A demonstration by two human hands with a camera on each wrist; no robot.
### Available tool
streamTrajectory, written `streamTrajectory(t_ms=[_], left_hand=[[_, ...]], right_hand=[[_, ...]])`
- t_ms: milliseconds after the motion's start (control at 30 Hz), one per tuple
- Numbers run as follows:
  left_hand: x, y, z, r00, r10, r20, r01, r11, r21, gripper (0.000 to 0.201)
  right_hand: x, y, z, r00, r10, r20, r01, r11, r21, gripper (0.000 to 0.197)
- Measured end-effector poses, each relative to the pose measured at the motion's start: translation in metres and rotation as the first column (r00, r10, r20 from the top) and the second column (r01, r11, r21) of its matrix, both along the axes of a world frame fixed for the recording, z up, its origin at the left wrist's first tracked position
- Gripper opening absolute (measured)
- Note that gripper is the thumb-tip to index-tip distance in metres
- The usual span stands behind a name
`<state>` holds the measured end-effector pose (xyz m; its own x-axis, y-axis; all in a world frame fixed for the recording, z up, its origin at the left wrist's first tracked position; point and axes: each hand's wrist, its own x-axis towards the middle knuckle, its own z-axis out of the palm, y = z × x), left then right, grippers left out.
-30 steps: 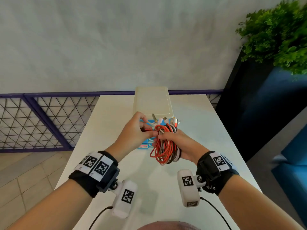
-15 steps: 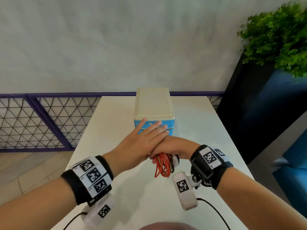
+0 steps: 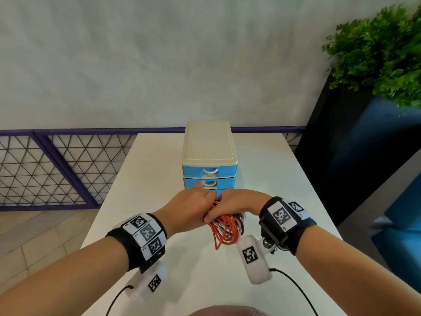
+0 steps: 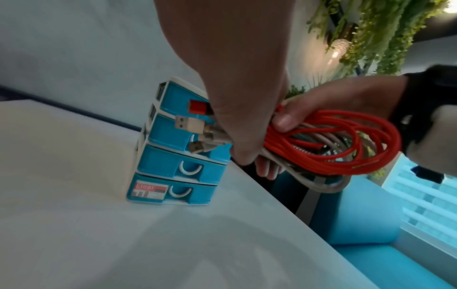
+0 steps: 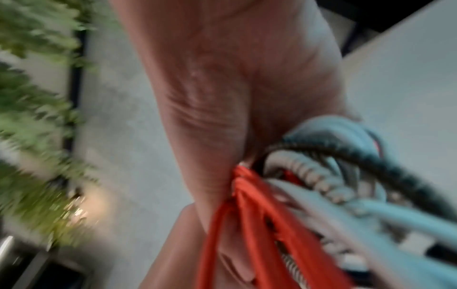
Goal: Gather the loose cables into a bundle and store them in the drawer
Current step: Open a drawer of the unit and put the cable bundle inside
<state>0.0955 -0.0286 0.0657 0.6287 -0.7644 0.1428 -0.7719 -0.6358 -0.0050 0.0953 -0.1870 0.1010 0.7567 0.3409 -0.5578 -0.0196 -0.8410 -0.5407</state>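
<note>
A bundle of coiled cables (image 3: pixel 224 233), mostly red with grey and black strands, hangs just above the white table (image 3: pixel 273 179). My right hand (image 3: pixel 237 201) grips the coil from above. My left hand (image 3: pixel 191 208) wraps round the same bundle beside it. In the left wrist view the bundle (image 4: pixel 333 140) loops to the right, and USB plugs (image 4: pixel 183 123) stick out past my left hand (image 4: pixel 247 97). The right wrist view is blurred and shows the cables (image 5: pixel 272 224) against my palm. A blue drawer unit (image 3: pixel 209 153) with a cream top stands just behind the hands, all drawers closed.
The table's right edge drops to a blue seat (image 3: pixel 405 224). A dark planter with a green plant (image 3: pixel 382 53) stands at the right. A purple mesh railing (image 3: pixel 57 167) runs behind the table on the left.
The hands have lowered the bundle from in front of the drawer unit's top to near the table. My left hand lay flat over the right half a second ago and now curls round the cables.
</note>
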Motion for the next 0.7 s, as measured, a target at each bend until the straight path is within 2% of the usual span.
streamTrajectory(t_ms=[67, 133, 167, 233, 300, 367, 433, 500, 600, 700], left_hand=[[0.0, -0.001, 0.002, 0.985, 0.11, -0.131, -0.105, 0.993, 0.046, 0.027], [0.005, -0.001, 0.006, 0.968, 0.192, -0.163, -0.177, 0.979, 0.104, 0.031], [0.008, 0.0, 0.008, 0.958, 0.229, -0.174, -0.206, 0.968, 0.143, 0.033], [0.013, 0.002, 0.012, 0.931, 0.3, -0.208, -0.261, 0.945, 0.195, 0.032], [0.015, 0.005, 0.017, 0.899, 0.345, -0.27, -0.301, 0.934, 0.192, 0.026], [0.014, 0.005, 0.024, 0.863, 0.355, -0.361, -0.309, 0.934, 0.179, 0.019], [0.011, 0.004, 0.03, 0.823, 0.344, -0.452, -0.308, 0.939, 0.153, 0.018], [0.005, 0.004, 0.032, 0.783, 0.319, -0.534, -0.31, 0.944, 0.109, 0.017], [0.001, 0.005, 0.033, 0.757, 0.268, -0.595, -0.303, 0.952, 0.044, 0.017], [0.0, 0.005, 0.032, 0.739, 0.253, -0.624, -0.288, 0.956, 0.046, 0.016]], right_hand=[[-0.002, 0.001, 0.0, 0.992, 0.036, 0.124, -0.019, 0.991, -0.134, 0.041], [-0.012, 0.004, 0.0, 0.958, 0.083, 0.275, -0.022, 0.975, -0.22, 0.045], [-0.018, 0.005, 0.0, 0.915, 0.125, 0.384, -0.016, 0.961, -0.275, 0.051], [-0.029, 0.011, -0.005, 0.782, 0.252, 0.571, -0.013, 0.921, -0.389, 0.074], [-0.038, 0.014, -0.012, 0.706, 0.362, 0.608, -0.005, 0.862, -0.507, 0.102], [-0.036, 0.012, -0.023, 0.671, 0.432, 0.603, 0.027, 0.798, -0.601, 0.113], [-0.028, 0.004, -0.032, 0.632, 0.444, 0.635, 0.063, 0.787, -0.613, 0.1], [-0.023, -0.002, -0.037, 0.589, 0.406, 0.699, 0.036, 0.851, -0.524, 0.074], [-0.022, -0.003, -0.033, 0.659, 0.32, 0.681, -0.031, 0.916, -0.401, 0.044], [-0.016, -0.006, -0.034, 0.675, 0.322, 0.664, -0.082, 0.927, -0.366, 0.031]])
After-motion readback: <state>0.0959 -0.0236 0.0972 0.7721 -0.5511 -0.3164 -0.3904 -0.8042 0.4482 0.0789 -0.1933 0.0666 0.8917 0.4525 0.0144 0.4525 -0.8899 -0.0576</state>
